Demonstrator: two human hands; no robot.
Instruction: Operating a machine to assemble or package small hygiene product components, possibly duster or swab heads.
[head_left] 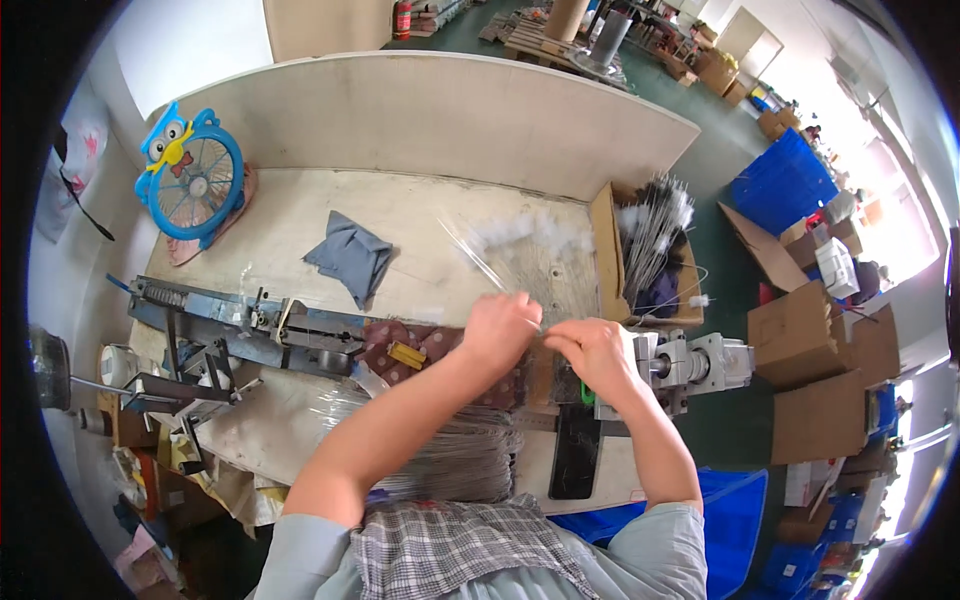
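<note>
My left hand (pixel 503 325) is closed in a fist at the middle of the table, and a thin pale wire (pixel 478 258) runs from it toward the upper left. Close beside it, my right hand (pixel 595 352) is pinched, thumb and forefinger together; what sits between them is too small to make out. Beyond both hands lies a spread of thin wires with white fluffy tips (pixel 545 240). A thick bundle of thin grey wires (pixel 450 455) rests near my body, below my left forearm. A clamp-like metal machine (pixel 690 362) stands just right of my right hand.
A cardboard box (pixel 607 250) of white-tipped wires stands at the right. A black phone (pixel 575 455) lies near the front edge. On the left are a metal fixture (pixel 250 325) and a blue fan (pixel 198 185). A grey cloth (pixel 350 258) and a yellow piece (pixel 407 355) lie on the table.
</note>
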